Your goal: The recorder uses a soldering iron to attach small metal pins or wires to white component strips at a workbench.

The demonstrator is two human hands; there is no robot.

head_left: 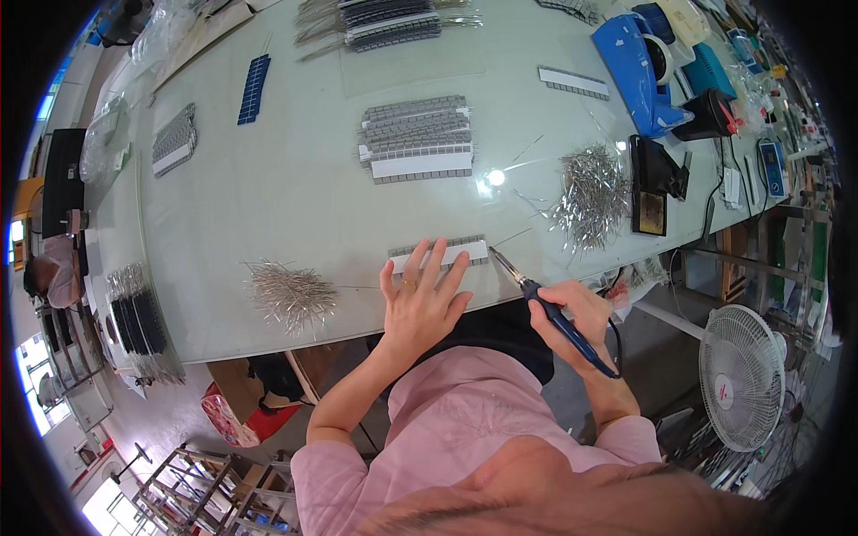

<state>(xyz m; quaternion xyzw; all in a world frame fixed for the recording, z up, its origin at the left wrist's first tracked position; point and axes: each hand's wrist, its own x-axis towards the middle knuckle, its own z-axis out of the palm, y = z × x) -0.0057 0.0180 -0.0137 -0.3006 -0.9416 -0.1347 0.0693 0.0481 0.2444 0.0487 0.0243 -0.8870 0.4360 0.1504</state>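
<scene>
My left hand lies with its fingers spread over a grey segmented strip with a white band, close to the table's near edge. Its fingertips rest on the strip and cover part of it. My right hand is closed around the dark blue handle of a soldering iron. The iron's metal tip points up and left at the strip's right end; whether it touches cannot be made out. Thin silvery wires run out near both ends of the strip. A stack of similar strips sits farther back.
Loose silvery wires form a left pile and a right pile. Right of them is a black soldering stand, with a blue tape dispenser behind. A bundle of dark strips is at far left, a white fan at right.
</scene>
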